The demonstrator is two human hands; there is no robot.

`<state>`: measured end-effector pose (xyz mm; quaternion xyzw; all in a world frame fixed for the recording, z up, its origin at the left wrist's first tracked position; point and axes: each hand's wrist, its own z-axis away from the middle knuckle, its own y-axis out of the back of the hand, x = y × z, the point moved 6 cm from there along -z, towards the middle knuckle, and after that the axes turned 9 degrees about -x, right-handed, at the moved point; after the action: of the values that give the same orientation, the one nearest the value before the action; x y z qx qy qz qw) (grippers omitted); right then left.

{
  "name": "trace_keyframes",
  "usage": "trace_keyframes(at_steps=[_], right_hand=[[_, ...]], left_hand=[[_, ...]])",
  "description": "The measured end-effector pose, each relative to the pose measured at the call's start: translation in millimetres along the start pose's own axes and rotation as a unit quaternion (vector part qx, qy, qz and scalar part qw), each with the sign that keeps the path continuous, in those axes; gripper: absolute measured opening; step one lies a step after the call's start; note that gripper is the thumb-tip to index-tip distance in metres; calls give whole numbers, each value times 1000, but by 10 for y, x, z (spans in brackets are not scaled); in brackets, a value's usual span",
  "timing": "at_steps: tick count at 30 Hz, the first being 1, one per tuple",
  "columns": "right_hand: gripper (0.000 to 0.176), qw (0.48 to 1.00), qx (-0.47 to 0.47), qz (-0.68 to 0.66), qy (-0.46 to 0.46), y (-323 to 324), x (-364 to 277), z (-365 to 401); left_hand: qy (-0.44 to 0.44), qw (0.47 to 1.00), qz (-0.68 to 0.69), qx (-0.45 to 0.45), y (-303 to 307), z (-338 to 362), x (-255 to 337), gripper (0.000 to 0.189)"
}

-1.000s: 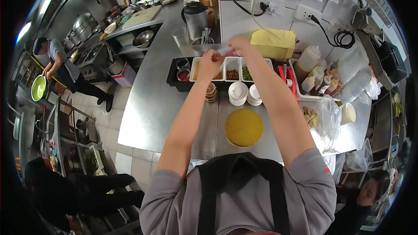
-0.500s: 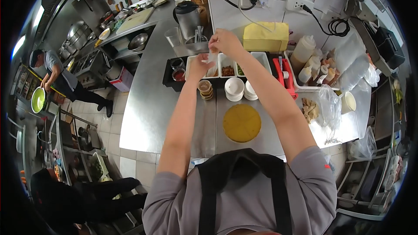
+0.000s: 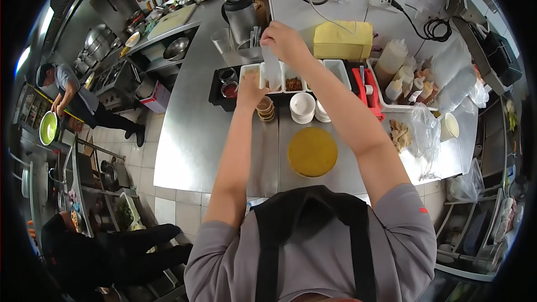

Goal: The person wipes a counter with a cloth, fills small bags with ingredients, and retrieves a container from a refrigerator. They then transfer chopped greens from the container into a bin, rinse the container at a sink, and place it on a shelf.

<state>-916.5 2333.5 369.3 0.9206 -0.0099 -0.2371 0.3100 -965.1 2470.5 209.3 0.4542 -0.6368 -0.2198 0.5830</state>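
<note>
My right hand (image 3: pixel 283 42) is pinched on the top of a translucent plastic piece (image 3: pixel 271 66), which hangs over the white containers. Below and to its left, my left hand (image 3: pixel 250 92) reaches over the leftmost white container (image 3: pixel 250 69); its fingers are partly hidden, and whether they hold anything is unclear. A black tray (image 3: pixel 215 96) bears the containers, one with brown chopped food (image 3: pixel 293 84), and small cups of red sauce (image 3: pixel 229 89). Nearer me are stacked brown cups (image 3: pixel 265 113), stacked white bowls (image 3: pixel 302 106) and a round yellow board (image 3: pixel 312 152).
A steel jug (image 3: pixel 240 19) and a clear cup (image 3: pixel 221 40) stand behind the tray. To the right are a red tool (image 3: pixel 369 98), squeeze bottles (image 3: pixel 391 59), a plastic bag (image 3: pixel 425 134) and a paper cup (image 3: pixel 449 126). Two people are at the left, one holding a green bowl (image 3: pixel 49 128).
My hands have moved apart: the right rose slightly with the translucent piece, now hanging long, and the left came down and leftward.
</note>
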Motion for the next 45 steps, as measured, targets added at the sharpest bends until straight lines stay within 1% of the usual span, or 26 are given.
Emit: trace_keyframes(at_steps=[2,3,6,8,9,12,13,15,16,17,20,23,25,26,27,29,31,33,35,36,38,40,41,43,44,45], right_hand=[[6,993,-40,52,95,-49,-133,18],[6,994,-40,51,92,-26,-128,11],[4,998,2,47,50,144,-30,83],[5,996,83,27,29,523,-17,280],[5,994,104,1,-22,684,51,402],[7,962,176,-124,-168,1146,139,987],[9,960,197,-126,-151,1308,127,1220],[8,926,252,-207,-191,1559,185,1789],[6,902,298,-226,-216,1707,184,2071],[6,900,308,-211,-223,1867,210,2324],[8,846,418,-258,-208,2388,357,3170],[10,827,465,-224,-224,2849,463,3857],[10,809,484,-191,-271,3105,630,4261],[21,814,479,-166,-283,3230,769,4479],[21,811,488,-156,-282,3286,811,4546],[46,769,466,27,-436,3405,932,4695],[83,793,333,173,-480,3269,1301,4749],[106,736,131,245,-617,2888,1525,4694],[116,667,52,269,-693,2558,1396,4521],[112,648,24,305,-698,2447,1376,4470],[109,626,-4,335,-704,2290,1461,4469],[95,703,-26,303,-643,2131,1576,4425],[95,703,-25,297,-645,2086,1541,4398],[81,743,-46,261,-615,2065,1477,4317],[81,745,-45,258,-613,2101,1547,4430],[72,766,0,219,-605,2162,1626,4513]], left_hand=[[-1,1000,2,11,91,36,-60,56],[-4,1000,5,26,138,58,-78,54],[18,996,79,27,329,234,-9,45],[19,994,108,29,404,332,25,32],[16,994,109,24,405,376,4,32],[-2,975,224,4,346,550,-16,28],[-6,974,228,-6,341,632,52,28],[-3,955,283,-91,258,815,208,29],[-9,952,287,-108,241,939,271,29],[-23,940,307,-147,202,1051,349,28],[-47,901,347,-256,-13,1335,395,29],[-41,871,391,-293,-148,1564,382,38],[-72,875,379,-293,-140,1690,508,44],[-92,882,367,-280,-112,1725,599,50],[-102,878,367,-289,-90,1758,702,50],[-162,917,267,-250,0,1778,921,59],[-186,922,242,-240,-38,1816,1034,64],[-205,926,216,-232,-53,1827,1207,70],[-275,933,83,-219,0,1909,1486,89],[-280,930,85,-222,-48,1929,1531,89],[-270,933,-17,-238,-186,1985,1580,108],[-263,938,-36,-224,-287,2041,1636,111],[-253,944,-56,-205,-317,2069,1646,113],[-236,950,-92,-183,-412,2132,1685,113],[-218,955,-122,-162,-456,2160,1695,113],[-216,955,-125,-158,-511,2186,1708,113]])
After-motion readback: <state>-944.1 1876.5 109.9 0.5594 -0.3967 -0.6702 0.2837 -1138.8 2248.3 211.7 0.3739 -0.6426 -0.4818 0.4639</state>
